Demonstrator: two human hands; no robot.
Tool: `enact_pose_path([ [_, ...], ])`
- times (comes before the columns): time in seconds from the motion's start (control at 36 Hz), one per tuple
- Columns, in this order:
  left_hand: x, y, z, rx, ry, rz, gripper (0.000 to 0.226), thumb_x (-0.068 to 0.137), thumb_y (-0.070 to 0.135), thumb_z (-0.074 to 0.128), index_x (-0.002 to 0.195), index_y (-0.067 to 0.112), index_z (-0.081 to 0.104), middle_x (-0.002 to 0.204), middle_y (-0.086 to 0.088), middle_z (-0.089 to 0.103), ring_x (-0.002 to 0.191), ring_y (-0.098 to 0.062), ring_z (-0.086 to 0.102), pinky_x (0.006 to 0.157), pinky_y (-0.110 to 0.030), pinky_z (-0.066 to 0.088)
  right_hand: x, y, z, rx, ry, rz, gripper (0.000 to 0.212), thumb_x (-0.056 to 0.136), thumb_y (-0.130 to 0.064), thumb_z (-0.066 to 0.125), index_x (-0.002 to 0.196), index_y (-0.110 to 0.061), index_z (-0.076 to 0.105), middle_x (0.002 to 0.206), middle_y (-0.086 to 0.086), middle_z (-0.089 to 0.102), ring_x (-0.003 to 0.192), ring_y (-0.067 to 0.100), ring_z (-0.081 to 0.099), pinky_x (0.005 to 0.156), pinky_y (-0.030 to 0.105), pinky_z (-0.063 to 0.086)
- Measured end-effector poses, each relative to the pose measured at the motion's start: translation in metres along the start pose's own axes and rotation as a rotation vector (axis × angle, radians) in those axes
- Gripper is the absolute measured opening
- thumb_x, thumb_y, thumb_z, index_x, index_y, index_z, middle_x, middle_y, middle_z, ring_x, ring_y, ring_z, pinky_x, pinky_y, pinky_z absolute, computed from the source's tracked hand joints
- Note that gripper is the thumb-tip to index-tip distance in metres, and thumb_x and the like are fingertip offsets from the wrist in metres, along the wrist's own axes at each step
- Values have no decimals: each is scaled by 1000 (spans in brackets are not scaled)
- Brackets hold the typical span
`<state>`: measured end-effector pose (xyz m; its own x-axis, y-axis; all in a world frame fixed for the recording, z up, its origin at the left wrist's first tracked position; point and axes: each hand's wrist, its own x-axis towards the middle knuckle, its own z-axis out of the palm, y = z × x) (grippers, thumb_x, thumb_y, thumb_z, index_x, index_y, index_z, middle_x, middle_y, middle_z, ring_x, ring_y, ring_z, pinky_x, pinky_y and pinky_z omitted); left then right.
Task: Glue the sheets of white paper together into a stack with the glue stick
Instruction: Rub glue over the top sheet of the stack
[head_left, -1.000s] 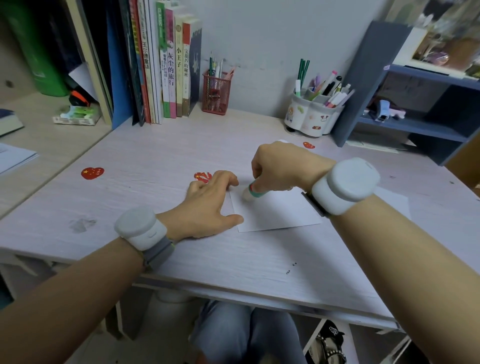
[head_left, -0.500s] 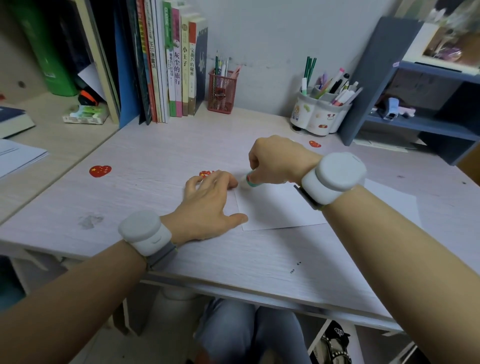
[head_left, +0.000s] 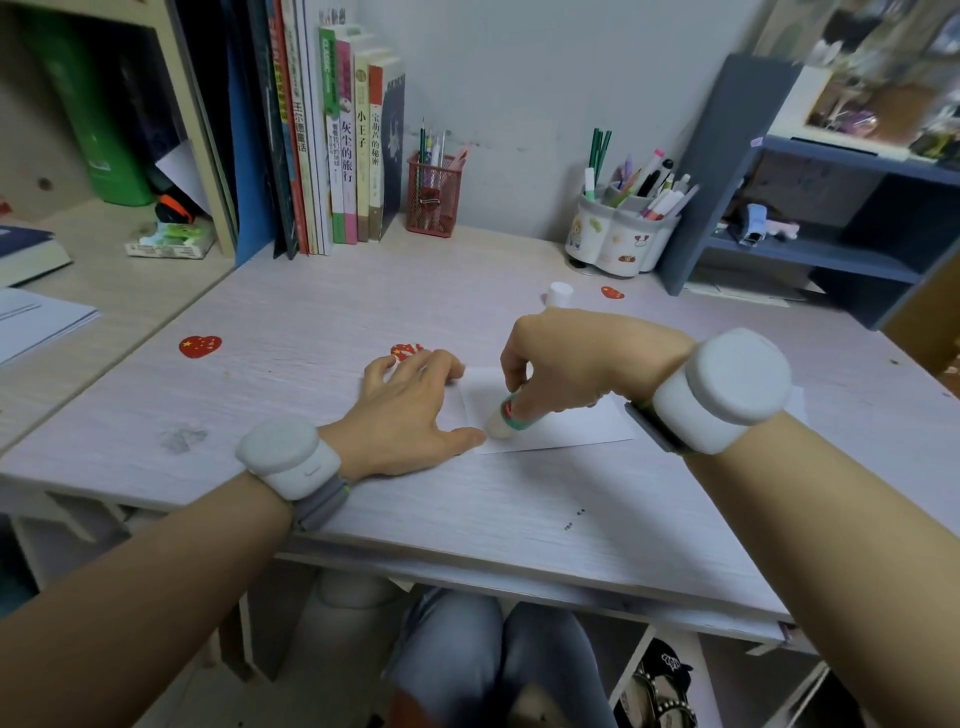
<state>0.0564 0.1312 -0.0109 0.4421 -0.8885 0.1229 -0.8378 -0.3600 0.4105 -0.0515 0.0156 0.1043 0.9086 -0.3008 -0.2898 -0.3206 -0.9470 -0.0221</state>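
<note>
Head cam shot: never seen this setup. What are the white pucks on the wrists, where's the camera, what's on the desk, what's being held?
There is no robot here: a person works with two bare hands. The single camera sits on the person's head and looks forward and down, so the arms enter from the bottom of the picture. The white pucks are bands strapped to each wrist; what they do cannot be told from the picture.

The left hand lies flat, fingers straight, at the left edge of a white paper on the desk. The right hand grips a glue stick, its tip down on the paper near the left thumb. More paper shows beyond the right wrist.

Also on the desk: a small white cap, red heart stickers, a row of books, and two pen holders.
</note>
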Motion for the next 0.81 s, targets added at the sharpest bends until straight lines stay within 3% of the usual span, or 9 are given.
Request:
enact_pose_path([
  [0.14,0,0,1,-23,-16,-9,68,67,64,43,122,24,31,138,12,39,129,-2,32,112,-37,3,-8,0,-1,12,-38,0,27,79,-32,70,97,-12,68,65,1,59,48,15,48,45,17,39],
  [0.22,0,-1,1,-36,-21,-14,70,67,64,43,123,24,31,137,12,39,129,-1,32,113,-37,3,-8,4,-1,54,-55,-5,32,78,-35,71,104,-17,68,87,5,68,63,19,56,55,22,45],
  [0.31,0,-2,2,-40,-19,-7,71,66,65,43,124,24,31,137,12,40,128,-2,33,113,-38,3,-6,13,-6,119,-87,4,40,77,-34,70,113,-19,61,108,10,66,80,24,64,68,33,54],
  [0.33,0,-1,2,-43,-18,-3,72,67,65,44,124,24,30,137,11,40,128,-2,34,113,-38,3,-6,17,-7,172,-80,4,38,78,-30,70,112,-19,58,109,10,65,79,25,63,66,34,54],
  [0.42,0,-2,2,-44,-19,-2,68,76,63,53,126,23,30,137,11,40,129,-3,33,114,-38,3,-6,20,-9,369,49,-1,29,78,-20,70,102,-20,54,97,12,64,64,20,51,51,29,44],
  [0.53,0,-3,2,-51,-20,-4,65,77,60,54,126,23,29,138,10,39,130,-4,32,113,-38,3,-2,13,3,501,212,-1,30,76,-21,72,99,-19,53,90,0,58,69,15,56,53,28,50],
  [0.61,0,-2,1,-63,-38,-7,70,72,62,51,126,23,29,139,12,37,131,-3,29,113,-37,3,0,6,18,651,248,-16,30,76,-17,71,96,-9,50,76,7,67,50,16,59,39,24,46],
  [0.72,0,-1,-1,-72,-66,-23,75,64,63,45,126,24,28,138,12,37,131,-3,28,114,-36,3,6,13,27,742,369,24,27,75,-17,71,83,-10,46,83,17,69,63,30,68,52,39,58],
  [0.81,0,0,-2,-69,-79,-31,74,64,62,46,125,25,27,138,12,37,131,-3,28,114,-38,4,11,17,30,782,434,63,31,76,-17,71,78,-15,41,87,19,67,65,32,68,43,31,51],
])
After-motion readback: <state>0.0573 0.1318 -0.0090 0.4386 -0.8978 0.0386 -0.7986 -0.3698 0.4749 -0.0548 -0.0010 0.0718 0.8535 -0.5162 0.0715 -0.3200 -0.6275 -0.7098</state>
